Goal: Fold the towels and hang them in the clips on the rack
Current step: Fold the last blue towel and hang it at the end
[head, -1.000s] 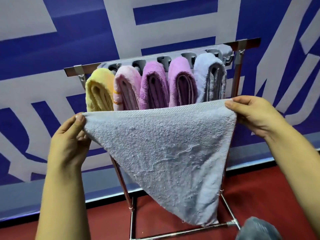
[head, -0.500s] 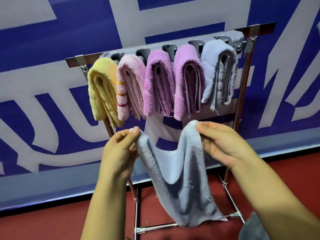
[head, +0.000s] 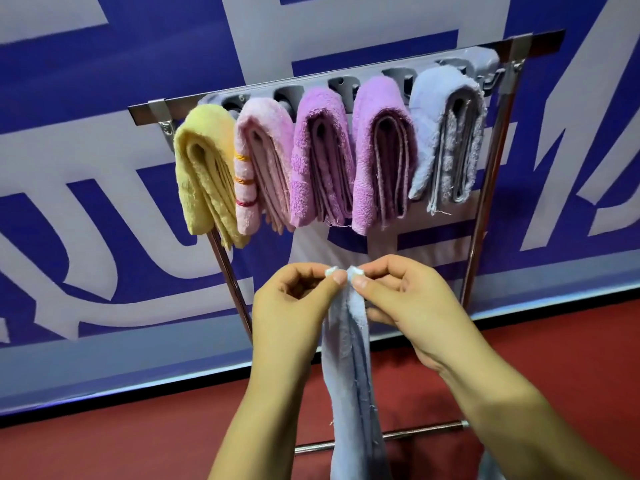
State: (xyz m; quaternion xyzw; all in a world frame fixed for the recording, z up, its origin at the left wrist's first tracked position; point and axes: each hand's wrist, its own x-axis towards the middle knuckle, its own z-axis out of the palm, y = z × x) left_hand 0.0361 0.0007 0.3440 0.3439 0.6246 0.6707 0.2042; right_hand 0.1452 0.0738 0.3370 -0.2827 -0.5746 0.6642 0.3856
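Observation:
A light blue towel [head: 349, 368] hangs folded in a narrow strip between my hands. My left hand [head: 294, 306] pinches one top corner and my right hand [head: 405, 303] pinches the other, the two corners touching. Behind them stands the metal rack [head: 485, 188] with a grey clip strip [head: 485, 60] along its top bar. Several folded towels hang in its clips: a yellow towel [head: 204, 174], a pale pink towel [head: 259, 161], two purple towels [head: 318, 154] and a blue-grey towel [head: 446, 133]. The rightmost clip [head: 486, 79] holds nothing.
A blue and white patterned wall [head: 104, 64] stands behind the rack. The floor [head: 138, 445] is red. The rack's lower crossbar [head: 415, 434] runs behind the hanging towel. A bit of grey cloth [head: 490, 469] shows at the bottom right.
My hands came together, bringing the towel's two top corners side by side. The towel went from a spread sheet to a narrow folded strip.

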